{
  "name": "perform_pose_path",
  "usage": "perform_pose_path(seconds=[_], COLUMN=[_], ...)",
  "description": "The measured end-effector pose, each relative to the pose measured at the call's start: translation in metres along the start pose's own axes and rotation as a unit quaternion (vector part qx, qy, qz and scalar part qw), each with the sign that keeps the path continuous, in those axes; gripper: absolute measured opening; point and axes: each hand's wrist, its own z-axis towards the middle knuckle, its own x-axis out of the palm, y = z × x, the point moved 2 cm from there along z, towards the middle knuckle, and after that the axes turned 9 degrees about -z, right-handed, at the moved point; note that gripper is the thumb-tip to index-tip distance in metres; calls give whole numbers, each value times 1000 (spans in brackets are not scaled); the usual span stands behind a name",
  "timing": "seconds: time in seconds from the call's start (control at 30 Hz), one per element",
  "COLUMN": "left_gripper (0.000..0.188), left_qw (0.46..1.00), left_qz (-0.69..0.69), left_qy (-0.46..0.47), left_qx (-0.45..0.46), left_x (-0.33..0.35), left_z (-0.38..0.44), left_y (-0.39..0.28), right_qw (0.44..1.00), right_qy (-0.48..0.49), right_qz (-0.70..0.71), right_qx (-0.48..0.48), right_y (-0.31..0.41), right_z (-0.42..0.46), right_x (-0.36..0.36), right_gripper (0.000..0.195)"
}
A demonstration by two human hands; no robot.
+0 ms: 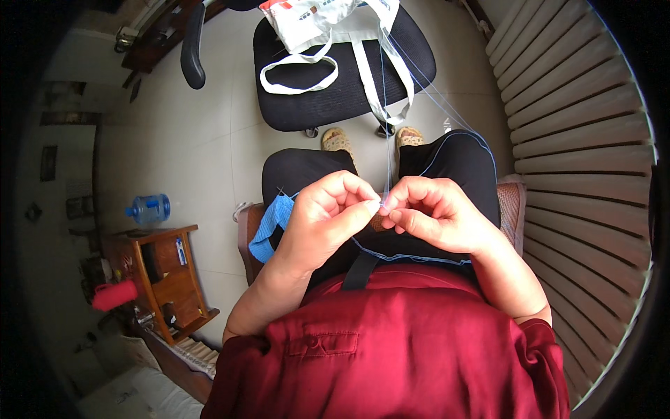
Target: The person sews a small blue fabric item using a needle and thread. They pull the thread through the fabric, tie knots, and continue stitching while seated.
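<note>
Thin blue yarn (388, 152) runs down from a white cloth bag (314, 26) to my fingertips. My left hand (335, 214) pinches the yarn between thumb and forefinger. Close beside it, my right hand (434, 212) holds the same yarn at its fingertips, where a small crossing or loop shows. A blue knitted piece (272, 225) with thin needle tips at its upper edge lies by my left thigh, partly behind my left wrist. More blue strands (413, 257) cross my lap and pass over my right knee.
The bag and its white straps rest on a black office chair seat (345, 105) ahead of my knees. A ribbed radiator (576, 152) stands at the right. On the left are a wooden cabinet (170, 283) and a clear blue water bottle (152, 208) on the tiled floor.
</note>
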Motion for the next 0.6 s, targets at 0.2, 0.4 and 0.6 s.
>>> perform_pose_path(seconds=[0.2,0.4,0.6], left_gripper=[5,18,15], left_qw=[989,903,888], left_qz=[125,354,376], left_qy=[13,16,-18], left_qx=[83,244,264], left_x=[1,5,3], left_z=[-10,-17,-20], left_y=[-2,-11,-13], right_qw=[979,969,965], right_qy=[-31,-78,-81], right_qz=[152,206,224], right_qx=[135,114,112], right_y=[4,-1,0], right_z=[9,16,17], right_x=[4,8,8], right_gripper=[22,18,19])
